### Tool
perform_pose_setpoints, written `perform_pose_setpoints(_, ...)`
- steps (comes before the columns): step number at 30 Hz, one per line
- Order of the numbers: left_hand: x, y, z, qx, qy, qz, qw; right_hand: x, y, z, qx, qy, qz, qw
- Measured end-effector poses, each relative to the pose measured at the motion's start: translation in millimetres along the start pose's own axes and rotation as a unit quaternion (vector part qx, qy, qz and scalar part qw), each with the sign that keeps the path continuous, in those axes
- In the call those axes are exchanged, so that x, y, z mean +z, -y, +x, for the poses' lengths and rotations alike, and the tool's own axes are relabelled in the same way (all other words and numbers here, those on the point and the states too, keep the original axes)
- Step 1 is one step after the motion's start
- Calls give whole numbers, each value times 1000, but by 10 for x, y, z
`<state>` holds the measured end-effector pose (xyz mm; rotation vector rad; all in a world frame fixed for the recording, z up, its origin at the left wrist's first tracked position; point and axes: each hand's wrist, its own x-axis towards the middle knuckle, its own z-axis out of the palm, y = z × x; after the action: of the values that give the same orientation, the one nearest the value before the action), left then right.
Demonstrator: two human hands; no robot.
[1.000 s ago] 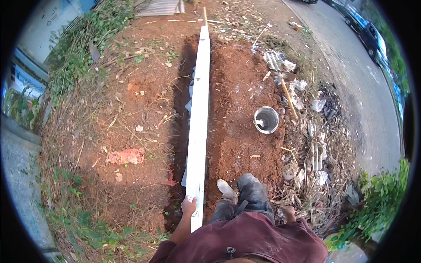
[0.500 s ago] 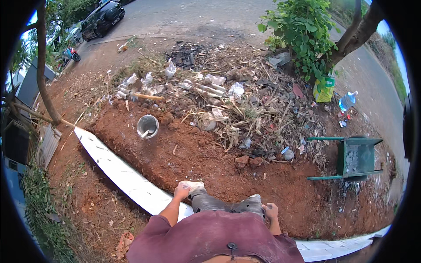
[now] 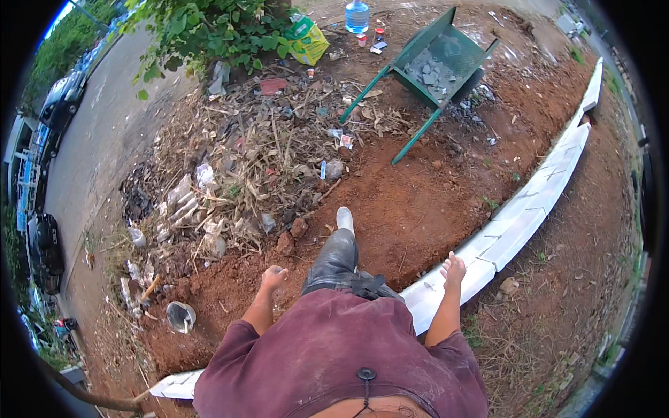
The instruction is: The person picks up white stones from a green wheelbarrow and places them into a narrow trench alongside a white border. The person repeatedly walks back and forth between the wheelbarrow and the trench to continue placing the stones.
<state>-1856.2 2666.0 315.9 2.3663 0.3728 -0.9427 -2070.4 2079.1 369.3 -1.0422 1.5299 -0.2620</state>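
Note:
My left hand (image 3: pixel 274 277) hangs in the air over the red soil, its fingers loosely bent and holding nothing that I can see. My right hand (image 3: pixel 454 269) is raised in front of a low white wall (image 3: pixel 498 240), its fingers apart and nothing in it. Between the hands, one leg in dark trousers steps forward, with a whitish boot (image 3: pixel 345 219) on the soil. Ahead to the right stands a green wheelbarrow (image 3: pixel 440 66) with grey rubble in it, its two handles pointing toward me. Neither hand touches it.
A heap of dry leaves and litter (image 3: pixel 258 153) lies ahead to the left. A bucket (image 3: pixel 181 316) with a tool in it sits at the left. Beyond are a leafy tree (image 3: pixel 202 31), a yellow-green bag (image 3: pixel 306 43) and a blue-tinted water bottle (image 3: pixel 357 17). Parked vehicles line the road.
My view has turned right, bringing the wheelbarrow nearer the centre and the bucket to the lower left. The white wall now runs along my right. My hands have moved out from my legs.

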Motion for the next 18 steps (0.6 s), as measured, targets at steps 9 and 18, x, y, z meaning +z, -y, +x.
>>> perform_pose_setpoints(9, 651, -1977, 1606, -20, 71, 118, 990, 504, 595, 1407, 27, 59, 58, 996)
perform_pose_setpoints(18, 1130, -5043, 2919, 197, 135, 120, 964, 744, 1413, 2969, 10, -26, -18, 999)
